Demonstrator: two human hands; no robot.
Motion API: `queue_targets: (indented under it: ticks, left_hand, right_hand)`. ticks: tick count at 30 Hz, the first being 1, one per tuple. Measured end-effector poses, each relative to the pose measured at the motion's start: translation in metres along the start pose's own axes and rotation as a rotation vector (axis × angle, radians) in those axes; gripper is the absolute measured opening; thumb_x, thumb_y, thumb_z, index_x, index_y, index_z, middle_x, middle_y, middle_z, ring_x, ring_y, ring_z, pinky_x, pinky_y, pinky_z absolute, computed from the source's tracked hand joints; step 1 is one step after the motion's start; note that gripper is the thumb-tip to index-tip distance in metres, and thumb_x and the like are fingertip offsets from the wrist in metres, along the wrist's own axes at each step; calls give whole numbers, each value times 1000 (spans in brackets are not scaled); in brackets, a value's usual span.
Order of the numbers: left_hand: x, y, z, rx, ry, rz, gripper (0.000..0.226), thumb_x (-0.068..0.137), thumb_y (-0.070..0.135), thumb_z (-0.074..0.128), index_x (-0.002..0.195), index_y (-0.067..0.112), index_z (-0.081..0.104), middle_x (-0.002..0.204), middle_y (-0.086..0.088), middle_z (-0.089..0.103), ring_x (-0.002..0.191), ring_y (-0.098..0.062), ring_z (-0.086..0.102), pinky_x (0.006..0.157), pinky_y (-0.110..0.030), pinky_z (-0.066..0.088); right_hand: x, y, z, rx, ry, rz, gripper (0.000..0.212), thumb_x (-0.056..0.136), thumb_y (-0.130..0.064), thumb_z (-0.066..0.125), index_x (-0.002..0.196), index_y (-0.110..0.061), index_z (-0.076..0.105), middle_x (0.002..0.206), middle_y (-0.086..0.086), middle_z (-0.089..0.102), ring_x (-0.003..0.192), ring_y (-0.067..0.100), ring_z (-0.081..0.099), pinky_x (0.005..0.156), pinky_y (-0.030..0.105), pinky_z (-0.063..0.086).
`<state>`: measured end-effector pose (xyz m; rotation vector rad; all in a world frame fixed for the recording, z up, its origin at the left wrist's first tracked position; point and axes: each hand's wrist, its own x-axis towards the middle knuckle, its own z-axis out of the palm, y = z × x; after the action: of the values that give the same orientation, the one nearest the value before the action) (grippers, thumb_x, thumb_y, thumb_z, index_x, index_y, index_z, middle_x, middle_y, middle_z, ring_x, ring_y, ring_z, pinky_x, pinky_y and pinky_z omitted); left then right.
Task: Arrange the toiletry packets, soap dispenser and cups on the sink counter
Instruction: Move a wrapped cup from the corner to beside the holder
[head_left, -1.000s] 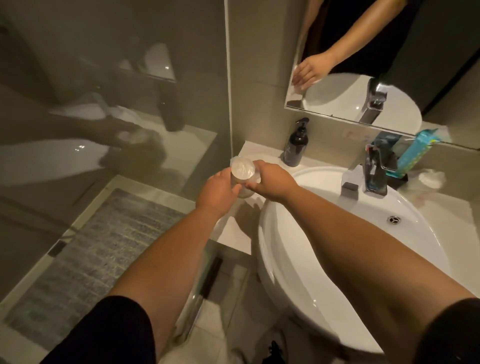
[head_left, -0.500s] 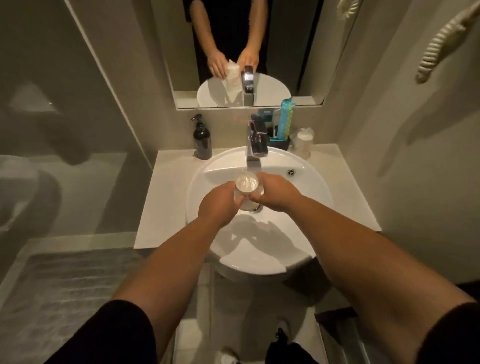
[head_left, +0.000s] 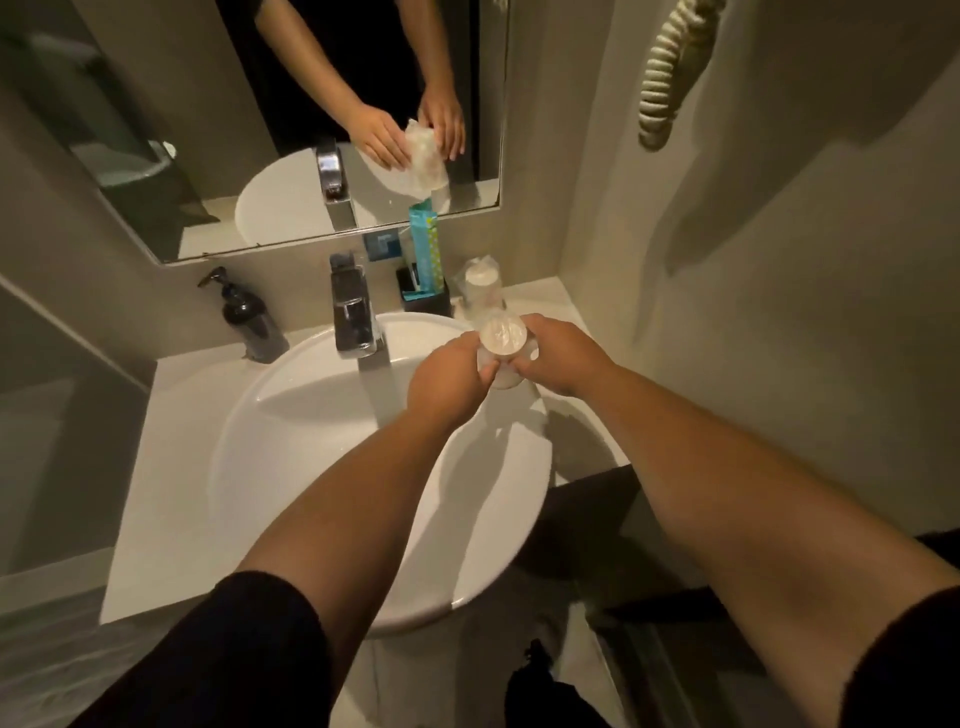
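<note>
My left hand (head_left: 447, 382) and my right hand (head_left: 558, 358) both grip a plastic-wrapped cup (head_left: 501, 343), held over the right rim of the white basin (head_left: 291, 467). Just behind it, a second wrapped cup (head_left: 480, 288) stands upside down on the counter (head_left: 563, 306) at the back right. A teal toiletry packet (head_left: 427, 249) stands upright in a small black holder (head_left: 426, 299) beside the faucet (head_left: 353, 312). The dark soap dispenser (head_left: 247, 319) stands at the back left of the counter.
A mirror (head_left: 291, 119) above the sink reflects my hands and the cup. A coiled cord (head_left: 670, 78) hangs on the right wall. Glass shower panel at the left; the left counter (head_left: 171, 467) is bare.
I have carried the wrapped cup from the left counter, across the basin, to the right rim near the other cup. My view has swung right with it.
</note>
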<state>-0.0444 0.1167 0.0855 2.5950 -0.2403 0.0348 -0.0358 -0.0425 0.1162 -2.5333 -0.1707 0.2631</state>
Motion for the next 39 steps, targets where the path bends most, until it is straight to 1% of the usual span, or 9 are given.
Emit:
queue_targets:
  ticks: [3,6,9,14,19,25,29,34,39]
  left_hand:
    - [39,15,14,25,7,-15,36,96,40,46,124,19,55,118,-5,65,103,-27,60,77,-33,41]
    - [77,21,27,16,2,-36,35,96,40,46,122,18,54,114,-7,65,101,-30,60,71,-34,40]
    - [108,24,42,-32,-5,-49,36,96,38,46,124,18,55,115,-8,66,102,-30,61,75,-34,42]
    - [147,23,70,-79,-18,-51,32,97,35,47,118,14,59,113,-11,65,102,-32,60,73,-30,35]
    - [181,8,100,-80,-73,-12,30,97,31,49,117,11,59,111,-13,66,98,-31,61,79,-35,45]
    - [207,1,123,-106,-123,-33,26,96,24,48,115,9,56,104,-13,66,88,-28,60,69,-31,38]
    - [220,1,128,-93,-112,-25,25,97,24,45,114,7,54,101,-12,63,85,-27,56,67,-28,32]
    - [232,-2,136,-56,-112,-3,30,98,29,44,115,7,53,104,-15,65,92,-33,60,66,-31,34]
    - [231,-3,140,-38,-130,0,39,98,31,43,129,9,45,104,-14,64,90,-34,61,67,-33,40]
  right_hand:
    - [33,27,-17,34,25,25,47,84,-24,65,130,-19,54,126,4,63,113,24,58,88,32,45]
    - [67,47,-28,66,30,41,54,81,-24,66,134,-21,52,129,3,62,117,23,57,96,36,47]
    - [96,64,-35,84,26,65,55,81,-18,67,134,-22,52,126,2,63,114,21,58,95,35,47]
    - [136,92,-30,102,23,92,55,80,-14,69,132,-20,54,124,5,64,113,24,59,96,34,47]
    - [167,116,-13,133,65,152,53,81,-8,66,132,-16,54,128,9,62,117,27,58,99,36,46]
    - [194,135,7,208,80,255,58,85,-8,62,139,-15,43,129,11,59,118,29,56,102,40,45]
    - [207,140,11,205,107,272,59,89,-10,58,143,-18,37,131,11,58,119,30,56,101,39,45]
    - [214,144,11,200,118,264,59,92,-6,53,146,-14,32,134,14,56,122,32,53,101,34,42]
    - [211,143,11,165,115,296,60,91,-6,50,146,-14,26,129,15,55,114,32,55,89,30,41]
